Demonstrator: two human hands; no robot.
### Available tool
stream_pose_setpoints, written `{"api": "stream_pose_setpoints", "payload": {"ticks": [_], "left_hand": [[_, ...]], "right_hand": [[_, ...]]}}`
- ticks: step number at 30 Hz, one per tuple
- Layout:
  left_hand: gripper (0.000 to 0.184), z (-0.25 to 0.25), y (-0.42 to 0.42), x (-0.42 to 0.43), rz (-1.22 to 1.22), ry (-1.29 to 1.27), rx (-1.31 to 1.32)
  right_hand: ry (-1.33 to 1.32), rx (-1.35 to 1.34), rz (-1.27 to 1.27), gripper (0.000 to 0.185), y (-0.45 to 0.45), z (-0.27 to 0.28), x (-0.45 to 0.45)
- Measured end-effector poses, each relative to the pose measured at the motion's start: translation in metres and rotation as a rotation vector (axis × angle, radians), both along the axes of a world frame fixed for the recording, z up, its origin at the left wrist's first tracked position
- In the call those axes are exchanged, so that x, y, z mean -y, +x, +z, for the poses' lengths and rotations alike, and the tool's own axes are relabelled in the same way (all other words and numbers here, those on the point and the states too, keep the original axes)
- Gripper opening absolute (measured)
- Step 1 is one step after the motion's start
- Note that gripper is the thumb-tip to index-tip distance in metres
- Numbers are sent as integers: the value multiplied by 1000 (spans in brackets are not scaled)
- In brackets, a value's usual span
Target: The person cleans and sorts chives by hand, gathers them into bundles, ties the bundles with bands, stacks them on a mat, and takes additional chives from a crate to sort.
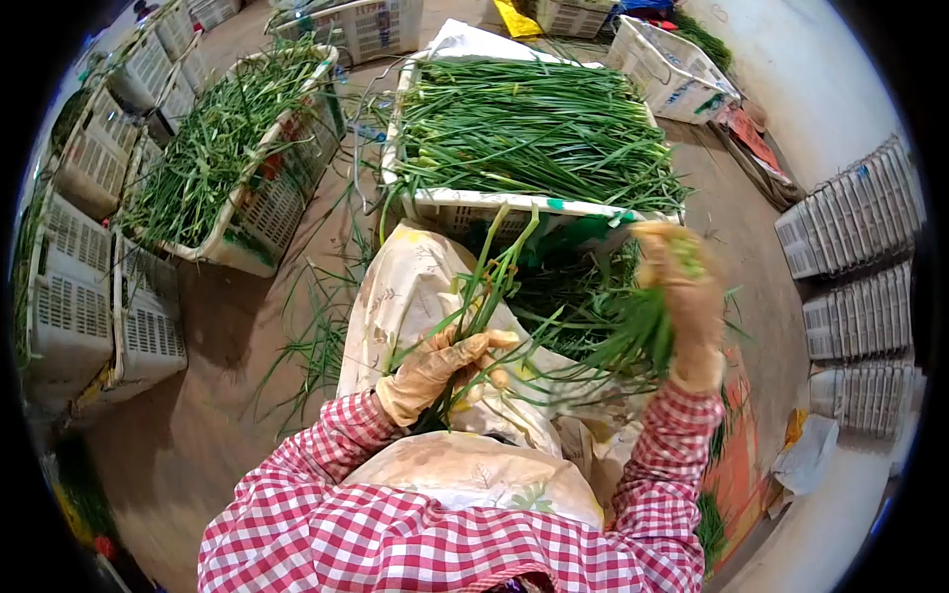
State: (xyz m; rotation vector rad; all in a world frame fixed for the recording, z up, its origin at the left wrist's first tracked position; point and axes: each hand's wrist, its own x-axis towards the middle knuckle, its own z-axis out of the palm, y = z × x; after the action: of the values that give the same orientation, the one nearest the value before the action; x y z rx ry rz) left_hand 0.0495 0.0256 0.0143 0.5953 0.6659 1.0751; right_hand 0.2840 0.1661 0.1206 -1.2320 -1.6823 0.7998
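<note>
My left hand [435, 374], in a stained light glove, is closed around a few garlic chives [494, 282] over my lap. Their thick stalk ends point up and away from me. Off to the right, my gloved right hand [682, 287] is raised and blurred by motion, gripping a bunch of garlic chives [643, 331] whose leaves hang down to the left. In front of me stands a white crate [474, 203] heaped with garlic chives [534, 124] laid mostly crosswise. Loose greens [573, 296] lie in a dark pile below its near side.
A second crate [232, 232] at left overflows with tangled greens. Perforated crates [74, 277] line the far left, and nested crates [855, 222] are stacked along the right wall. Another crate [667, 74] stands at back right. Stray leaves litter the floor [237, 366].
</note>
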Motion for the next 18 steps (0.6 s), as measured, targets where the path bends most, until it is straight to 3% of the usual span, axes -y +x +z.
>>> {"api": "stream_pose_setpoints", "payload": {"ticks": [2, 4, 8, 10, 12, 13, 15, 16, 17, 18], "left_hand": [[42, 5, 2, 1, -5, 0, 113], [42, 6, 0, -3, -47, 11, 68], [47, -2, 0, -23, -241, 47, -20], [56, 3, 4, -56, -336, 162, -89], [75, 13, 8, -94, -486, 175, -378], [74, -37, 14, -124, -451, 403, -759], [64, -29, 27, -136, -396, 665, -1603], [56, -17, 30, -126, -391, 668, -2072], [44, -20, 29, -131, -251, 765, -1973], [44, -10, 18, -131, -253, 996, -1801]], "right_hand": [[-214, 11, 180, 23, -26, 2, 3], [-348, -229, 278, 25, -36, -4, 4], [-219, -271, 237, 27, -30, -7, 1], [-142, -246, 72, 25, -20, 5, -1], [-138, -264, -18, 24, -5, 24, -1], [-118, -251, -33, 24, 8, 33, 0], [-111, -386, 46, 23, 36, 50, 3], [-106, -375, 30, 23, 45, 43, -14], [-58, -141, -89, 23, 56, 21, -40], [-11, 89, -223, 23, 70, 9, -46]]}}
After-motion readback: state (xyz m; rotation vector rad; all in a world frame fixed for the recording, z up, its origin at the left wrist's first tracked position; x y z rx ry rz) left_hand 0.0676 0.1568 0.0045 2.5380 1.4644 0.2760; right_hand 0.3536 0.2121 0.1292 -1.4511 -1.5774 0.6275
